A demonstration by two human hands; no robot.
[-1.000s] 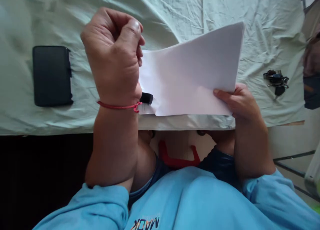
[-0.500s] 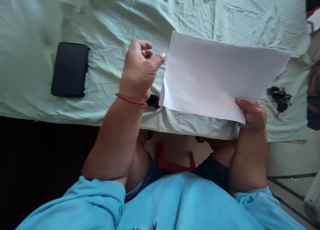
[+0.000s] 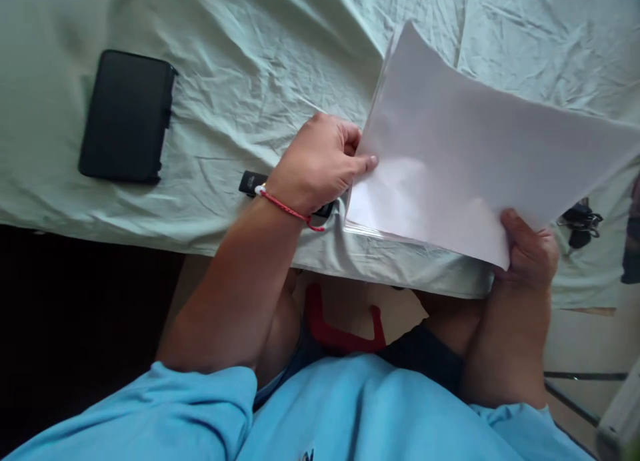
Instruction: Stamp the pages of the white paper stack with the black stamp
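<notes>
Two hands grip white paper (image 3: 475, 174) above the table edge. Left hand (image 3: 320, 164) pinches its left edge (thumb on top); right hand (image 3: 530, 254) clasps the near right corner.

Paper (image 3: 480, 161) held above the table's (image 3: 240, 81) near edge, right of centre. Left hand (image 3: 320, 162) at the paper's left edge, right hand (image 3: 530, 254) at its near right corner. Case (image 3: 126, 117) lies on the table far left, well apart from the paper. Small device (image 3: 251, 182) just beside the left wrist, partly under it. Keys (image 3: 579, 219) on the table at far right, past the right hand.
</notes>
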